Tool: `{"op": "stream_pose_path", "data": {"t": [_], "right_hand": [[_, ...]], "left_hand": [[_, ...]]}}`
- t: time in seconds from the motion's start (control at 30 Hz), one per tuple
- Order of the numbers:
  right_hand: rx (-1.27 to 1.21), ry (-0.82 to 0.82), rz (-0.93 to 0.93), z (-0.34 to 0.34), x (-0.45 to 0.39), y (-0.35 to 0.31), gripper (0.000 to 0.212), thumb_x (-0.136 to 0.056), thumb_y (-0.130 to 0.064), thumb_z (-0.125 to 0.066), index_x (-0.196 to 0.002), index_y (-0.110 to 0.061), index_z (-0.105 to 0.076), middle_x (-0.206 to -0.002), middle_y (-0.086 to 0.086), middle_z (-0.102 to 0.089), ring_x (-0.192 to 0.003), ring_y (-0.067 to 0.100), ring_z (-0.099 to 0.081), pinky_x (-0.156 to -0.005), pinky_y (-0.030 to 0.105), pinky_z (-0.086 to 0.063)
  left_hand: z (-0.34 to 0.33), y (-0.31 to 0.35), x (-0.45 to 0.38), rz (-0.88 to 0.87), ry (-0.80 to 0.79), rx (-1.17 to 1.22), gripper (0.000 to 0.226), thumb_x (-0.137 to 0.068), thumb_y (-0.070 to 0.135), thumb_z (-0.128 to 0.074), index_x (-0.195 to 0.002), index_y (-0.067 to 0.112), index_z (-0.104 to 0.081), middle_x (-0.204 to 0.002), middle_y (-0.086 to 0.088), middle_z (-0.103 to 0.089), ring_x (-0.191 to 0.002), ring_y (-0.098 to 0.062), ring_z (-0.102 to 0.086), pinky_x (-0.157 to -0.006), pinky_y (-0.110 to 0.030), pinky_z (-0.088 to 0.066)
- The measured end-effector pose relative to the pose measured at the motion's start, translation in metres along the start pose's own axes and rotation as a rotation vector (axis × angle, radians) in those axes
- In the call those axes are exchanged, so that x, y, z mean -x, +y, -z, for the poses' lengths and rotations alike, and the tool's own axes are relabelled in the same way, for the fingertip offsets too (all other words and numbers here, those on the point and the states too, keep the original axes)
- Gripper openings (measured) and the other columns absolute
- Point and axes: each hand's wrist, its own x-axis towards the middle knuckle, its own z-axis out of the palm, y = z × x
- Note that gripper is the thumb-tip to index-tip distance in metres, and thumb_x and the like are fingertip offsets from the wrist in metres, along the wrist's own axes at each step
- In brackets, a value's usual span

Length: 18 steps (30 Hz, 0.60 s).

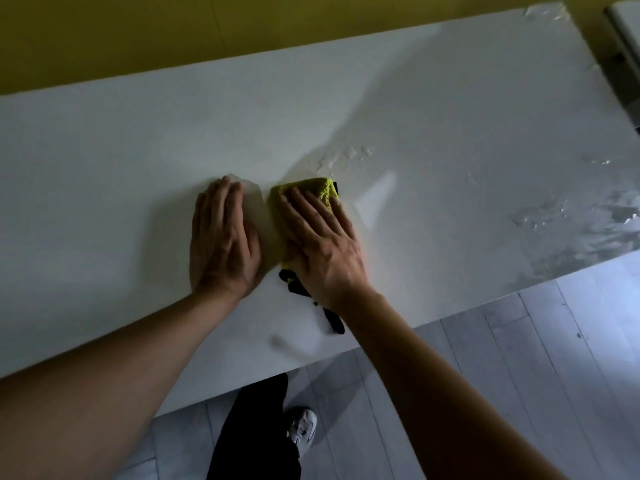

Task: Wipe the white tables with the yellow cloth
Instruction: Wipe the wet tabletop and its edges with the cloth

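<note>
A white table [104, 150] fills most of the view. The yellow cloth [317, 190], with a black edge showing at its near end, lies folded on the table's middle. My right hand [322, 244] presses flat on the cloth with straight fingers. My left hand [221, 240] rests flat on the bare tabletop just left of the cloth, fingers straight and holding nothing. Wet streaks and drops [349, 157] glisten on the surface beyond and to the right of the cloth.
A larger wet patch [571, 223] shines near the table's right front edge. A second white table's corner [623, 26] shows at the top right. A yellow wall [138, 32] runs behind. Grey plank floor [502, 375], my dark trouser leg and pale shoe [303, 429] lie below the near edge.
</note>
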Motion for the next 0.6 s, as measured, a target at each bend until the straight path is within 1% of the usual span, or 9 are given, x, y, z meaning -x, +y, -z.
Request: {"op": "stream_pose_path", "data": {"t": [0.07, 0.13, 0.23, 0.3, 0.37, 0.43, 0.53, 0.57, 0.6], "right_hand": [[-0.002, 0.033, -0.073, 0.012, 0.006, 0.028, 0.066, -0.096, -0.041, -0.037, -0.158, -0.019, -0.031, -0.165, 0.004, -0.027, -0.155, 0.023, -0.016, -0.125, 0.051, -0.012], [-0.006, 0.126, -0.296, 0.028, 0.010, 0.073, 0.069, -0.091, -0.037, -0.040, -0.157, -0.021, -0.032, -0.164, 0.005, -0.030, -0.154, 0.028, -0.020, -0.125, 0.053, -0.015], [0.025, 0.206, -0.622, 0.060, 0.009, 0.140, 0.066, -0.095, -0.037, -0.036, -0.160, -0.027, -0.024, -0.166, 0.001, -0.024, -0.154, 0.023, -0.017, -0.125, 0.047, -0.013], [0.039, 0.238, -0.749, 0.071, -0.001, 0.158, 0.065, -0.097, -0.035, -0.035, -0.160, -0.027, -0.021, -0.167, -0.002, -0.019, -0.154, 0.019, -0.015, -0.126, 0.044, -0.009], [0.017, 0.265, -0.808, 0.069, -0.017, 0.151, 0.066, -0.096, -0.036, -0.033, -0.160, -0.026, -0.022, -0.167, -0.003, -0.018, -0.154, 0.019, -0.015, -0.126, 0.042, -0.007], [-0.042, 0.259, -0.728, 0.060, -0.037, 0.133, 0.067, -0.093, -0.037, -0.033, -0.159, -0.022, -0.029, -0.166, 0.002, -0.025, -0.153, 0.022, -0.020, -0.125, 0.043, -0.011], [-0.079, 0.182, -0.345, 0.025, -0.079, 0.079, 0.071, -0.086, -0.035, -0.052, -0.153, -0.012, -0.041, -0.159, 0.011, -0.038, -0.149, 0.029, -0.032, -0.122, 0.050, -0.021], [-0.067, 0.158, -0.251, 0.012, -0.091, 0.053, 0.069, -0.088, -0.034, -0.053, -0.152, -0.011, -0.042, -0.158, 0.012, -0.039, -0.149, 0.029, -0.032, -0.122, 0.051, -0.021], [-0.059, 0.135, -0.212, 0.000, -0.101, 0.028, 0.067, -0.091, -0.034, -0.049, -0.153, -0.013, -0.040, -0.159, 0.010, -0.038, -0.150, 0.027, -0.029, -0.123, 0.050, -0.018]], "left_hand": [[0.001, 0.002, 0.000, -0.002, -0.008, -0.003, 0.061, -0.098, 0.018, -0.035, -0.156, -0.002, -0.037, -0.163, -0.022, -0.036, -0.153, -0.038, -0.032, -0.129, -0.049, -0.018], [0.001, 0.004, -0.001, -0.002, 0.000, -0.016, 0.061, -0.098, 0.015, -0.038, -0.155, -0.004, -0.038, -0.162, -0.024, -0.037, -0.151, -0.040, -0.034, -0.128, -0.050, -0.020], [0.001, 0.004, 0.000, 0.001, -0.001, -0.010, 0.060, -0.098, 0.014, -0.039, -0.155, -0.006, -0.037, -0.162, -0.025, -0.037, -0.151, -0.042, -0.034, -0.128, -0.052, -0.021], [0.001, 0.005, 0.000, -0.007, 0.004, -0.003, 0.060, -0.099, 0.014, -0.037, -0.155, -0.007, -0.036, -0.161, -0.026, -0.037, -0.151, -0.043, -0.034, -0.128, -0.053, -0.021], [0.000, 0.003, 0.000, -0.004, 0.003, -0.004, 0.059, -0.099, 0.013, -0.037, -0.154, -0.008, -0.036, -0.161, -0.027, -0.037, -0.151, -0.044, -0.034, -0.128, -0.053, -0.021], [-0.001, 0.005, 0.000, 0.003, -0.005, 0.004, 0.060, -0.099, 0.012, -0.037, -0.155, -0.009, -0.036, -0.161, -0.027, -0.037, -0.151, -0.044, -0.034, -0.128, -0.054, -0.021], [0.000, 0.006, -0.002, 0.024, -0.028, 0.010, 0.060, -0.099, 0.014, -0.037, -0.155, -0.008, -0.036, -0.162, -0.025, -0.036, -0.152, -0.042, -0.032, -0.128, -0.053, -0.020], [0.000, 0.006, -0.002, 0.038, -0.031, 0.001, 0.059, -0.099, 0.014, -0.038, -0.155, -0.007, -0.037, -0.162, -0.025, -0.036, -0.152, -0.042, -0.033, -0.128, -0.053, -0.021], [0.000, 0.007, -0.001, 0.056, -0.023, -0.015, 0.057, -0.101, 0.013, -0.039, -0.154, -0.007, -0.037, -0.161, -0.026, -0.037, -0.151, -0.042, -0.034, -0.128, -0.052, -0.022]]}}
